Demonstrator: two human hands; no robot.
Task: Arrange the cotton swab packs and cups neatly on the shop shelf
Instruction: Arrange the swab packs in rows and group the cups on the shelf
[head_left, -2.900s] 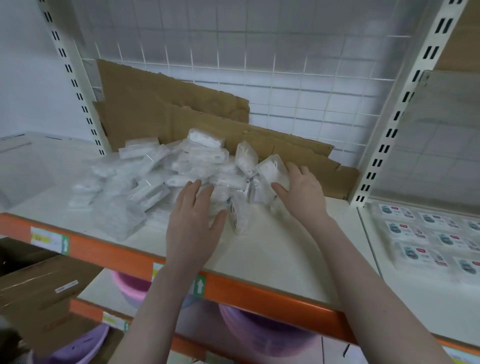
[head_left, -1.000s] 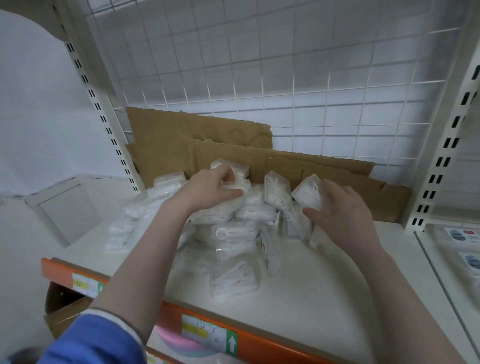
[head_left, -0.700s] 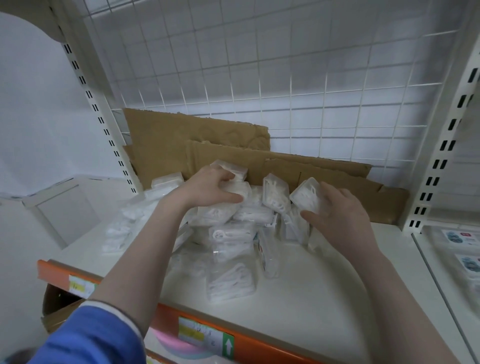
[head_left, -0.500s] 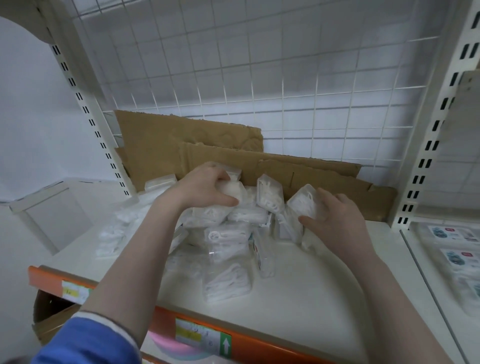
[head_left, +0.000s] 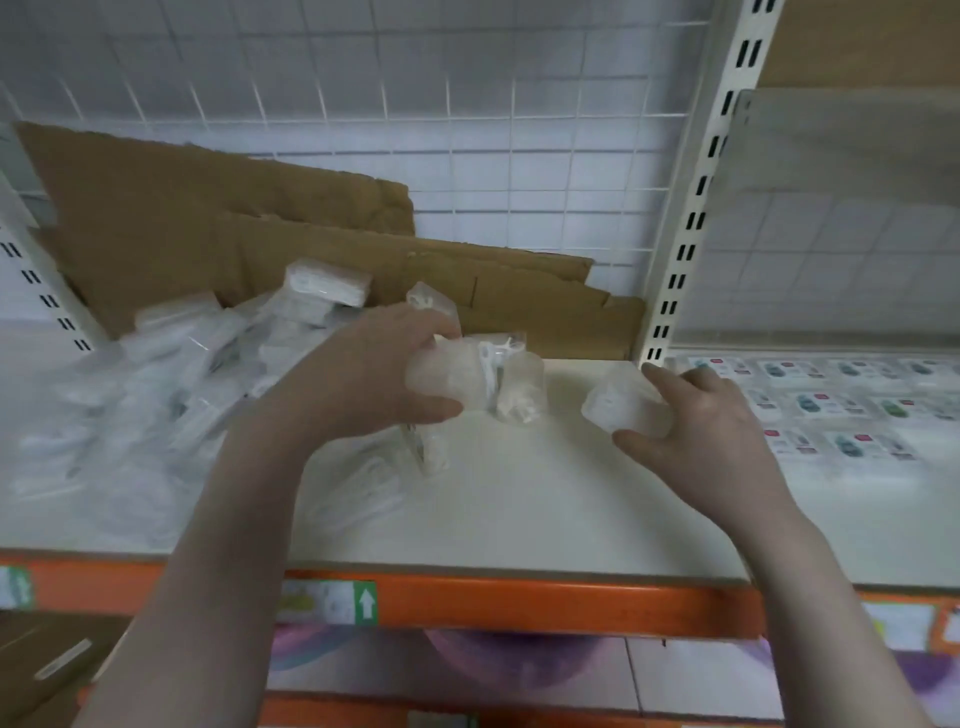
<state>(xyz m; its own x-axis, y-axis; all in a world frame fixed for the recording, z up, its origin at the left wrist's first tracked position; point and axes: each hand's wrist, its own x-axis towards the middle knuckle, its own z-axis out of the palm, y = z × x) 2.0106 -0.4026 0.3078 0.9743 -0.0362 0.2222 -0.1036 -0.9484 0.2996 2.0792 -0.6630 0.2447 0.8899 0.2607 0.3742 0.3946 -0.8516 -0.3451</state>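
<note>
On the shelf (head_left: 519, 509), toward its front right, a clear pack (head_left: 621, 410) is held in the curled grip of the right hand (head_left: 696, 431). Left of it, another pack (head_left: 457, 371) is clasped by the left hand (head_left: 363, 374). Farther left, loose packs (head_left: 171, 374) are heaped against cardboard (head_left: 208, 218).

Single head-worn wide-angle view, no second view to overlap with. Camera sits above and in front of the shelf board (head_left: 519, 509), facing forward and slightly down into the bay. Close range: both forearms enter from the bottom edge, left hand (head_left: 363, 379) and right hand (head_left: 711, 431) sit mid-frame. Orange front rail (head_left: 519, 603) crosses low in frame, a lower level showing beneath it. Wire grid back panel (head_left: 467, 130) fills the top. Slotted upright (head_left: 691, 208) leans from lens distortion; neighbouring bay visible at right edge. Frame motion-blurred.
</note>
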